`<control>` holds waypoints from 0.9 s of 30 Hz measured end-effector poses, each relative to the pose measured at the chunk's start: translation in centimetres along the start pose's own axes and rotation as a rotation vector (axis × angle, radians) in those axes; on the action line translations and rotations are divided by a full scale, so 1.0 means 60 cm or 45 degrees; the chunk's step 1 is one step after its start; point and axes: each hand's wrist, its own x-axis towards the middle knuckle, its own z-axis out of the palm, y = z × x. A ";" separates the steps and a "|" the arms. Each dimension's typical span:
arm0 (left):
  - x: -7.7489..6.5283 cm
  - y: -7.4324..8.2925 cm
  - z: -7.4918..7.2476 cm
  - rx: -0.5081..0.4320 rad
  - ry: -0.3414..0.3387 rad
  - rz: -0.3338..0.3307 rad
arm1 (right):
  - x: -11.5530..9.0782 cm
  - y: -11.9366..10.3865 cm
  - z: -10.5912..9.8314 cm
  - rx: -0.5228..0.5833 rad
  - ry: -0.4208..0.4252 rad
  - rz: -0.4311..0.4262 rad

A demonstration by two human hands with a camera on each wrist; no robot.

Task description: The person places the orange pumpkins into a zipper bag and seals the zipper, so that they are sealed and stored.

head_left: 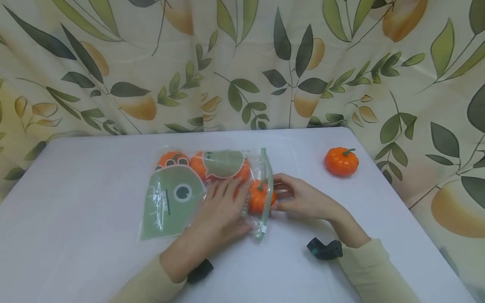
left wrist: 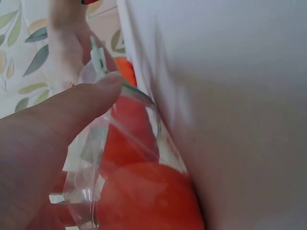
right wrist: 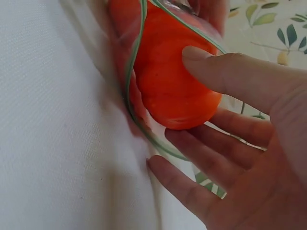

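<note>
A clear zip bag point(head_left: 172, 219) printed with a green cartoon animal lies on the table with orange toy pumpkins inside. My left hand point(head_left: 223, 210) holds the bag near its mouth, fingers over the top and thumb along the near side. In the left wrist view the thumb point(left wrist: 91, 98) reaches the green zip. One pumpkin point(head_left: 258, 198) sits in the mouth of the bag, its end poking past the zip edge point(head_left: 267, 189). My right hand point(head_left: 307, 198) touches that end with extended fingertips. The right wrist view shows the thumb point(right wrist: 216, 64) against the pumpkin, the other fingers spread below.
Another orange pumpkin point(head_left: 342, 162) with a green stem stands at the table's back right. White cloth covers the table point(head_left: 87, 198); behind it hangs a leaf-patterned curtain point(head_left: 242, 63). A dark device point(head_left: 324, 249) sits at my right wrist.
</note>
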 end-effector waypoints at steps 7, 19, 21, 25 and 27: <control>-0.001 0.008 0.004 -0.007 0.077 0.025 | -0.001 0.002 0.006 0.043 0.014 0.007; -0.004 -0.003 -0.015 -0.070 -0.024 -0.002 | -0.001 0.010 0.008 0.054 -0.059 -0.082; -0.003 -0.002 -0.012 -0.050 -0.011 0.002 | 0.000 0.009 0.010 0.015 -0.050 -0.100; -0.003 0.004 -0.009 -0.054 -0.004 -0.005 | 0.002 0.005 0.015 -0.088 -0.012 -0.112; -0.004 0.007 -0.009 -0.068 -0.008 -0.012 | 0.003 0.003 0.017 -0.126 0.006 -0.108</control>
